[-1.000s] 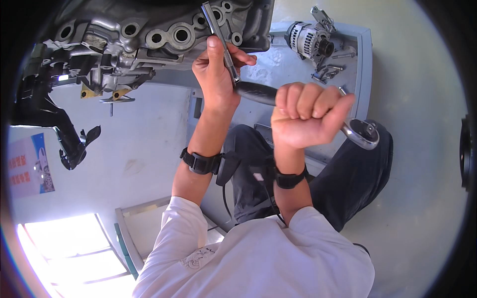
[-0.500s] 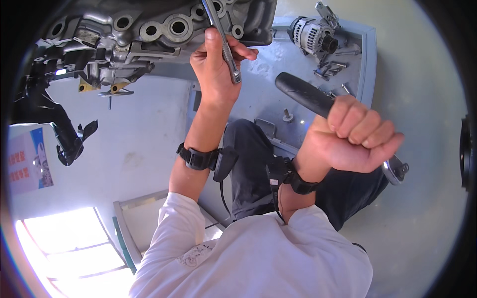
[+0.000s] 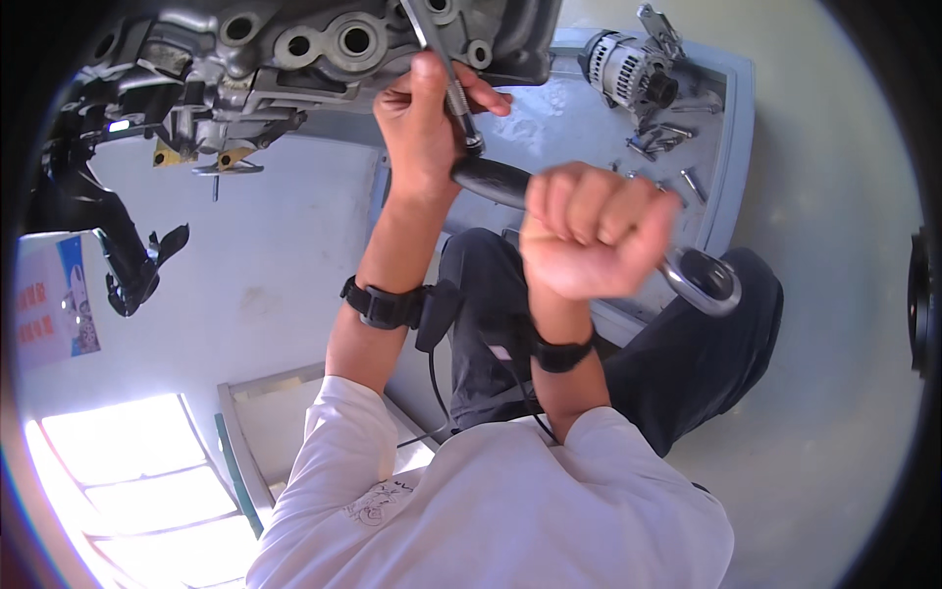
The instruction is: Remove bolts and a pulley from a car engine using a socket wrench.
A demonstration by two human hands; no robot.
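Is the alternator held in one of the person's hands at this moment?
No, the alternator lies on the grey tray, while the left hand holds a metal rod and the right hand a ratchet.

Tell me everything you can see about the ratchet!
The ratchet has a black grip and a shiny, metal-looking head with a dark face. It slants across the picture, grip end toward the upper left, head toward the lower right. The right hand is closed around its middle, hiding that part. The grip's end is near the silver bar in the left hand; I can't tell whether they touch.
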